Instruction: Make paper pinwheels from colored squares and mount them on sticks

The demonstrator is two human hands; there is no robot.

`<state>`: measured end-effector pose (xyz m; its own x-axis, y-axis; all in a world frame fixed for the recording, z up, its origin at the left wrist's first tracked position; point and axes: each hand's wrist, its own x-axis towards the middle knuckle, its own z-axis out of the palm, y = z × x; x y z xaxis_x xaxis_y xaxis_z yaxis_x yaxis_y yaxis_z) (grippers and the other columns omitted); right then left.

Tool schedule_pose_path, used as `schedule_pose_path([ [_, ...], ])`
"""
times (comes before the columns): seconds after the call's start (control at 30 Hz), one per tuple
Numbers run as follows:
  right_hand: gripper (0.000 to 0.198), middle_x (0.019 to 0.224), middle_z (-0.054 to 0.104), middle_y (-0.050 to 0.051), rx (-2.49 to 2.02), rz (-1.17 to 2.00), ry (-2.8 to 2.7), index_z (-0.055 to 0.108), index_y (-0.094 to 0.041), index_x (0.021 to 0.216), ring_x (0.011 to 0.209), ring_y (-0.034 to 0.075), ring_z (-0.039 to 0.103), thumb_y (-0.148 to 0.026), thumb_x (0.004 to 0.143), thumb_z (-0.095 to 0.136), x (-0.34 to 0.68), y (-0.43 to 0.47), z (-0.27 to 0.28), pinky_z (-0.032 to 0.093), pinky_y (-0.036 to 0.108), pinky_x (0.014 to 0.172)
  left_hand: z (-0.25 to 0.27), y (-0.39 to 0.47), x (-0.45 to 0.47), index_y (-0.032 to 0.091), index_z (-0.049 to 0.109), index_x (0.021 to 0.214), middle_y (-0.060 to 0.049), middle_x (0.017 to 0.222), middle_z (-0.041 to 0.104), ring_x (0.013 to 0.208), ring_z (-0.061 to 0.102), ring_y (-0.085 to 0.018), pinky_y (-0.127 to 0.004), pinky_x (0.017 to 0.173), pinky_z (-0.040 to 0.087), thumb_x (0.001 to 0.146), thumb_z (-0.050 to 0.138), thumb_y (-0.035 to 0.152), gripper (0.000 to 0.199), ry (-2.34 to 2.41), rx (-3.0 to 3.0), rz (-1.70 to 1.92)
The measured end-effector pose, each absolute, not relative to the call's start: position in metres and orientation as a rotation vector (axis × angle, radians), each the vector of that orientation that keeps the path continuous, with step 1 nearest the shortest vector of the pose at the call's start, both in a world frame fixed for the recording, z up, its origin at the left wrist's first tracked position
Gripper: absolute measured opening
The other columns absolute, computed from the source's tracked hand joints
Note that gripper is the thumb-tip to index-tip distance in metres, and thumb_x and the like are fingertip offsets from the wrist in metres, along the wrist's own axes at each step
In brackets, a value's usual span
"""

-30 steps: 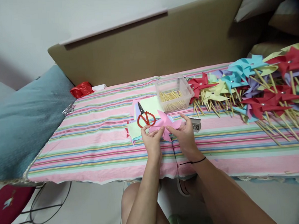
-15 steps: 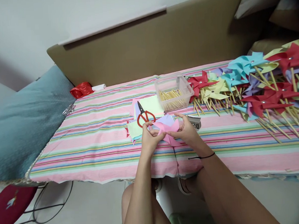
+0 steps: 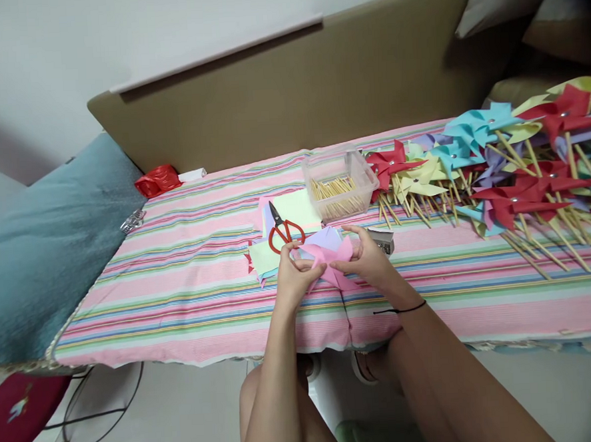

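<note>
A pink paper pinwheel [image 3: 332, 253] with folded blades is held up between both hands over the striped cloth. My left hand [image 3: 295, 276] grips its left side, thumb pressed near the centre. From the right, my right hand [image 3: 368, 260] pinches it, its thumb also close to the middle. No stick shows on this pinwheel. Just behind it lie red-handled scissors [image 3: 286, 231] on a pile of coloured paper sheets [image 3: 299, 207]. A small grey box [image 3: 383, 241] with shiny bits sits beside my right hand, partly covered by it.
A clear plastic box [image 3: 343, 211] of wooden sticks stands behind the hands. Finished pinwheels [image 3: 514, 201] on sticks crowd the right side. A red plastic bag [image 3: 157, 181] and a small clear packet [image 3: 132, 221] lie at the left. A red stool [image 3: 22, 418] stands below the front edge.
Both hands keep hold of the pink pinwheel in nearly the same pose. The whole view has shifted slightly, so the surroundings appear a little further left.
</note>
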<state>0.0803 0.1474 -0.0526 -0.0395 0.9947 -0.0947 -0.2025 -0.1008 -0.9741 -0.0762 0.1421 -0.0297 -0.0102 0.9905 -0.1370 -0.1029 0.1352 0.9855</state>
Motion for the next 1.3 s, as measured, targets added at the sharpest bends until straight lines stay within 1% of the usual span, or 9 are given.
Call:
schedule_pose_path([
  [0.2, 0.095, 0.050, 0.062, -0.007, -1.150, 1.370, -1.062, 0.031, -0.017, 0.136, 0.042, 0.017, 0.057, -0.019, 0.054, 0.078, 0.082, 0.147, -0.053, 0.041, 0.024, 0.040, -0.029, 0.143, -0.077, 0.021, 0.039, 0.103, 0.004, 0.053, 0.063, 0.038, 0.048, -0.008, -0.016, 0.040, 0.032, 0.053, 0.079, 0.029, 0.065, 1.191, 1.000, 1.123],
  [0.37, 0.092, 0.058, 0.066, -0.007, -1.122, 1.380, -1.004, 0.035, -0.019, 0.132, 0.047, 0.016, 0.060, -0.017, 0.052, 0.079, 0.080, 0.146, -0.049, 0.046, 0.025, 0.045, -0.031, 0.142, -0.074, 0.021, 0.041, 0.102, 0.003, 0.055, 0.064, 0.036, 0.047, -0.008, -0.016, 0.038, 0.029, 0.052, 0.080, 0.031, 0.065, 1.204, 1.003, 1.138],
  [0.67, 0.090, 0.056, 0.063, -0.008, -1.148, 1.377, -1.057, 0.035, -0.020, 0.131, 0.046, 0.016, 0.059, -0.020, 0.053, 0.080, 0.081, 0.148, -0.056, 0.046, 0.026, 0.043, -0.029, 0.143, -0.076, 0.021, 0.041, 0.103, 0.004, 0.054, 0.064, 0.036, 0.049, -0.009, -0.017, 0.041, 0.034, 0.052, 0.080, 0.027, 0.065, 1.208, 1.048, 1.100],
  [0.77, 0.082, 0.060, 0.065, -0.005, -1.132, 1.363, -1.095, 0.042, -0.021, 0.127, 0.051, 0.018, 0.062, -0.024, 0.055, 0.080, 0.082, 0.148, -0.052, 0.049, 0.029, 0.048, -0.032, 0.144, -0.077, 0.021, 0.042, 0.102, 0.003, 0.053, 0.064, 0.039, 0.054, -0.011, -0.019, 0.043, 0.038, 0.051, 0.080, 0.026, 0.064, 1.239, 1.032, 1.146],
  [0.87, 0.051, 0.065, 0.066, -0.001, -1.237, 1.138, -1.122, 0.056, -0.019, 0.107, 0.059, 0.019, 0.062, -0.035, 0.063, 0.075, 0.095, 0.149, -0.048, 0.050, 0.032, 0.057, -0.035, 0.147, -0.078, 0.021, 0.040, 0.100, 0.004, 0.053, 0.064, 0.041, 0.055, -0.012, -0.019, 0.045, 0.040, 0.050, 0.080, 0.026, 0.064, 1.285, 0.990, 1.208],
  [0.97, 0.020, 0.071, 0.064, 0.004, -1.472, 0.554, -1.150, 0.065, -0.018, 0.082, 0.068, 0.020, 0.059, -0.037, 0.076, 0.061, 0.122, 0.151, -0.050, 0.048, 0.037, 0.068, -0.036, 0.149, -0.080, 0.022, 0.037, 0.099, 0.004, 0.054, 0.065, 0.042, 0.056, -0.012, -0.020, 0.046, 0.040, 0.052, 0.079, 0.025, 0.063, 1.329, 0.976, 1.262],
  [1.03, 0.015, 0.082, 0.066, 0.007, -1.615, 0.168, -1.274, 0.067, -0.019, 0.073, 0.085, 0.025, 0.058, -0.031, 0.077, 0.059, 0.141, 0.152, -0.057, 0.043, 0.043, 0.083, -0.035, 0.150, -0.081, 0.022, 0.036, 0.098, 0.003, 0.055, 0.065, 0.042, 0.057, -0.013, -0.020, 0.045, 0.040, 0.051, 0.079, 0.025, 0.063, 1.348, 0.961, 1.296],
  [1.1, 0.014, 0.093, 0.067, 0.009, -1.693, 0.018, -1.397, 0.068, -0.019, 0.069, 0.099, 0.028, 0.054, -0.027, 0.076, 0.059, 0.154, 0.154, -0.065, 0.038, 0.046, 0.092, -0.034, 0.151, -0.081, 0.022, 0.036, 0.097, 0.003, 0.055, 0.066, 0.043, 0.057, -0.013, -0.020, 0.046, 0.040, 0.050, 0.079, 0.024, 0.064, 1.344, 0.943, 1.321],
  [1.3, 0.016, 0.113, 0.066, 0.006, -1.886, 0.079, -1.611, 0.068, -0.021, 0.058, 0.124, 0.035, 0.035, -0.019, 0.071, 0.060, 0.150, 0.164, -0.082, 0.022, 0.058, 0.098, -0.035, 0.150, -0.079, 0.023, 0.034, 0.095, 0.003, 0.056, 0.066, 0.044, 0.058, -0.012, -0.020, 0.047, 0.041, 0.051, 0.079, 0.023, 0.063, 1.290, 0.940, 1.333],
])
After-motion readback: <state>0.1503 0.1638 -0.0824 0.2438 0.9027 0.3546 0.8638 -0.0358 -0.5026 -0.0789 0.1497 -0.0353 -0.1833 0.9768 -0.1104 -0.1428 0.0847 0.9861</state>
